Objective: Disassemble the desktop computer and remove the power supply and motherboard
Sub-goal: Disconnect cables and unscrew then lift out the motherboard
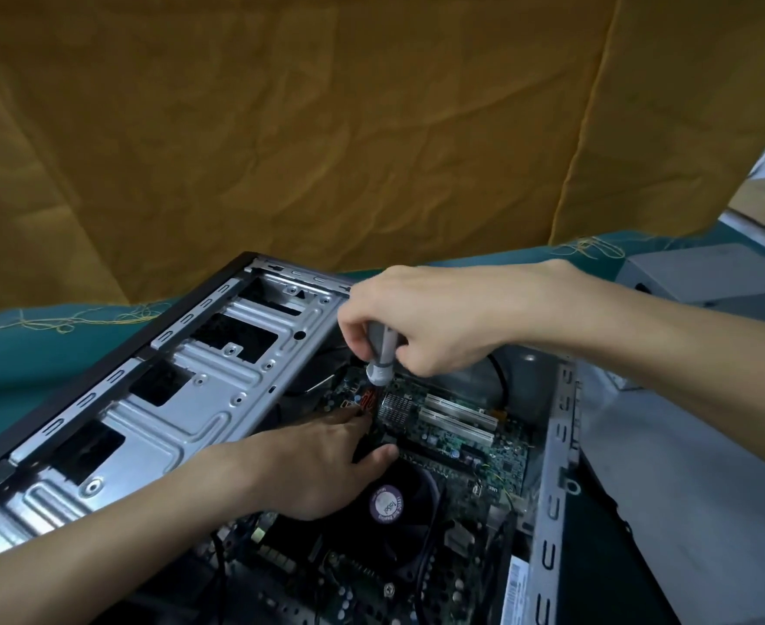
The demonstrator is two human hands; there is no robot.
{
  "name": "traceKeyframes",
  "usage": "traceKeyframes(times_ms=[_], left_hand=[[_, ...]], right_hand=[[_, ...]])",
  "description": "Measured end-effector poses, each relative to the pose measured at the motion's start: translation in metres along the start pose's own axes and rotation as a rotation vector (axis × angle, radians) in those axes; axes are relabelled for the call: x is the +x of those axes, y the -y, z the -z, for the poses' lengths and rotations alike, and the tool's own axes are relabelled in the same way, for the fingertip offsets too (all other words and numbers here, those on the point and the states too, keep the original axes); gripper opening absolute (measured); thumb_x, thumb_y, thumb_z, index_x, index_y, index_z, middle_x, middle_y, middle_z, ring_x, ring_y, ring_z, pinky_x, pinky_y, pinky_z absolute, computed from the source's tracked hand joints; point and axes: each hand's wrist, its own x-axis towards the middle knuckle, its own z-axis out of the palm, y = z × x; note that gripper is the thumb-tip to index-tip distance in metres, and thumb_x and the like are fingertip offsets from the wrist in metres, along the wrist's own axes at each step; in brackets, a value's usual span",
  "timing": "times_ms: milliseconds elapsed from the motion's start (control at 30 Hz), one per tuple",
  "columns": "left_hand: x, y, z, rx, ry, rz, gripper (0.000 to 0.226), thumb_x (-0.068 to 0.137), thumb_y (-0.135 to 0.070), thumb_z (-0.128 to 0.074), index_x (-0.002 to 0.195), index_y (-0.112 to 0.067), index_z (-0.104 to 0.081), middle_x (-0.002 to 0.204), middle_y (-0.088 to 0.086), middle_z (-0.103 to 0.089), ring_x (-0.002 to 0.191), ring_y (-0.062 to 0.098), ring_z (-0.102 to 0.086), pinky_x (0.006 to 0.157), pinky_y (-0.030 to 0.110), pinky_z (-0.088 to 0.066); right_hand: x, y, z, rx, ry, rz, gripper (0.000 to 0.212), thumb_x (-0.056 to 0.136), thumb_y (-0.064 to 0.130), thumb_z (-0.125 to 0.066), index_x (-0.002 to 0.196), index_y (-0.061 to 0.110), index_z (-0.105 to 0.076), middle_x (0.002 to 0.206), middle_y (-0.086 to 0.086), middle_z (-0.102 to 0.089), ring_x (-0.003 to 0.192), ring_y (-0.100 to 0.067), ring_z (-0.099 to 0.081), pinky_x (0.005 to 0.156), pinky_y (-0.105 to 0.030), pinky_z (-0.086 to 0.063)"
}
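An open desktop case (182, 390) lies on its side in front of me, its metal drive-bay frame on the left. Inside lies the green motherboard (475, 444) with white expansion slots and a black CPU fan (398, 516) bearing a round purple label. My right hand (425, 318) grips a grey-handled screwdriver (382, 354) upright, its tip down on the board near a small silver heatsink (396, 406). My left hand (322, 466) reaches into the case and rests on the board beside the fan, fingertips close to the screwdriver tip. What the fingertips touch is hidden.
The case sits on a teal cloth (33, 354) with frayed yellow threads. An ochre fabric backdrop (281, 128) hangs behind. A grey metal box (705, 281) stands at the right, and a flat grey panel (687, 466) lies beside the case's right wall. Black cables run along the case's near end.
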Motion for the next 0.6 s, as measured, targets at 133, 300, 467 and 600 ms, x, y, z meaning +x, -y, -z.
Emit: traceKeyframes(times_ms=[133, 300, 467, 600], left_hand=[[-0.001, -0.001, 0.0, -0.002, 0.008, 0.001, 0.082, 0.097, -0.073, -0.02, 0.163, -0.024, -0.014, 0.17, -0.006, -0.007, 0.156, 0.015, -0.01, 0.124, 0.033, -0.01], [-0.003, -0.002, -0.001, 0.048, -0.014, 0.0, 0.078, 0.098, -0.072, -0.018, 0.16, -0.026, -0.022, 0.168, -0.007, -0.017, 0.152, 0.02, -0.024, 0.122, 0.035, -0.023], [-0.003, -0.002, 0.0, 0.059, -0.003, 0.003, 0.079, 0.097, -0.072, -0.018, 0.161, -0.025, -0.02, 0.168, -0.006, -0.017, 0.152, 0.02, -0.024, 0.122, 0.037, -0.023], [-0.002, -0.002, 0.0, 0.052, 0.002, -0.004, 0.079, 0.097, -0.073, -0.018, 0.16, -0.025, -0.023, 0.166, -0.005, -0.02, 0.151, 0.02, -0.026, 0.122, 0.037, -0.025]], right_hand=[[0.001, 0.001, -0.016, -0.064, -0.157, -0.119, 0.042, 0.097, 0.056, -0.059, 0.118, 0.022, -0.045, 0.089, 0.009, -0.066, 0.064, -0.003, -0.056, 0.047, -0.025, -0.039], [0.001, -0.006, -0.014, 0.039, -0.158, -0.051, 0.028, 0.089, 0.023, -0.074, 0.108, 0.031, -0.055, 0.098, 0.013, -0.065, 0.09, -0.009, -0.061, 0.068, -0.032, -0.049], [0.001, -0.006, -0.021, -0.109, -0.265, -0.11, 0.039, 0.095, 0.053, -0.063, 0.116, 0.022, -0.05, 0.086, 0.006, -0.054, 0.073, -0.017, -0.052, 0.063, -0.035, -0.04], [0.005, -0.001, -0.02, -0.248, -0.295, -0.136, 0.032, 0.1, 0.048, -0.058, 0.106, 0.017, -0.053, 0.079, 0.003, -0.052, 0.069, -0.019, -0.054, 0.055, -0.036, -0.041]])
